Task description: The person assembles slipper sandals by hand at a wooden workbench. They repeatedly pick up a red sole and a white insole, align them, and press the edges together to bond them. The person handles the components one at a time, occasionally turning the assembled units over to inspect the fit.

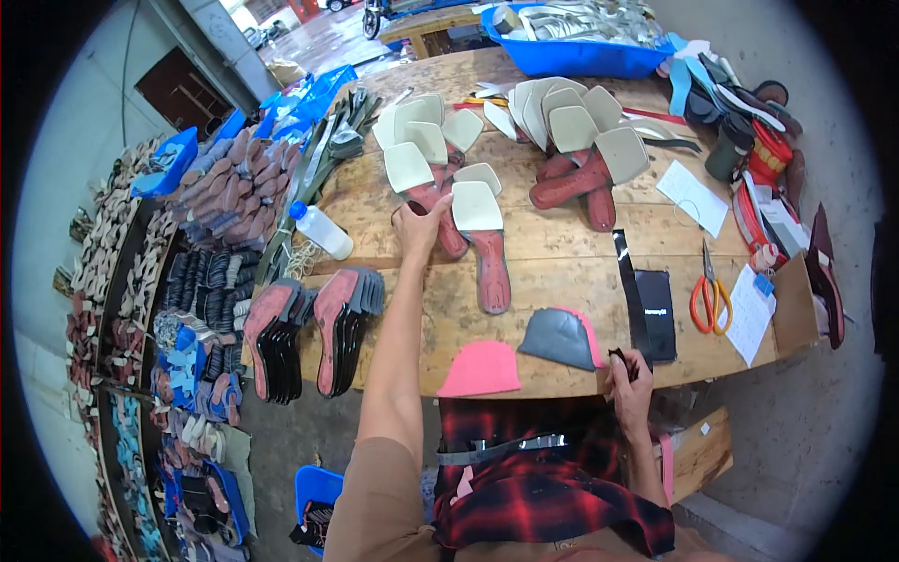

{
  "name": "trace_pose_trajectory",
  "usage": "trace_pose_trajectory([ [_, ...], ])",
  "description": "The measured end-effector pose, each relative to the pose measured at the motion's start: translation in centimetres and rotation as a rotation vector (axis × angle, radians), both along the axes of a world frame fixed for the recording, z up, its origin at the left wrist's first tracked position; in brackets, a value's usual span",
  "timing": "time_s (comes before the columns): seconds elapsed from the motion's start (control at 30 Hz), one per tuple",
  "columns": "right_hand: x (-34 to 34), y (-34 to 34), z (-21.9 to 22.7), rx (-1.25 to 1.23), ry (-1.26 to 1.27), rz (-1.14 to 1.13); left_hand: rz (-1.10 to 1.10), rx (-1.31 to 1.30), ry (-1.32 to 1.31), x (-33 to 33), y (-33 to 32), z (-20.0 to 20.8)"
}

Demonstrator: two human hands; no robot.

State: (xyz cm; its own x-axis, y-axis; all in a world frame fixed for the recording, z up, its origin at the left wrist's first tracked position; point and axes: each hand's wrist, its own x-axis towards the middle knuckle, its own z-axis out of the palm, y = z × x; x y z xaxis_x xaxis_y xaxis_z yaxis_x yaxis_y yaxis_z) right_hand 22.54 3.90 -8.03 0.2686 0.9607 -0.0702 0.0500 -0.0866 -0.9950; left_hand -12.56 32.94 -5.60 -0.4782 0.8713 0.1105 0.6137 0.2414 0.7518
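Note:
My left hand [419, 229] is closed around the red end of an insole [427, 196] with a cream pad at its far end. Just to its right lies another red insole [492, 272] with a cream pad, pointing toward me. At the table's near edge my right hand [632, 384] is closed on a small black piece [617, 355], mostly hidden by the fingers. Between the hands, near the edge, lie a pink curved piece [479, 368] and a dark grey curved piece [559, 339] with a pink border.
Fanned cream-padded insoles [599, 164] lie at the back. Rows of black-edged insoles [346, 328] and a white bottle [321, 231] stand left. On the right are a black notebook [655, 323], a black strip [629, 286], orange-handled scissors [710, 300] and papers [693, 197]. A blue tub [581, 58] sits behind.

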Motion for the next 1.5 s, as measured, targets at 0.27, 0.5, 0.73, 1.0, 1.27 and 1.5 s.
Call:
trace_pose_trajectory([
  [0.27,-0.4,-0.1,0.4,-0.017,-0.005,0.005,-0.296,0.210,-0.383,-1.1,0.6,-2.5],
  [0.5,-0.5,-0.2,0.2,-0.012,0.006,0.010,-0.162,0.346,-0.463,-0.5,-1.3,-5.1],
  [0.73,-0.5,-0.1,0.0,0.019,0.005,0.005,-0.242,0.390,-0.539,0.4,-4.1,-4.8],
  [1.0,-0.6,-0.1,0.1,0.020,-0.009,0.006,-0.080,0.563,-0.047,0.8,-3.9,-5.4],
  [1.27,-0.7,0.0,0.1,0.003,0.011,-0.019,-0.219,0.276,-0.414,-2.1,-5.0,-4.2],
  [1.5,-0.5,0.0,-0.5,-0.011,0.015,-0.020,-0.370,0.436,-0.608,-1.7,-5.7,-2.0],
])
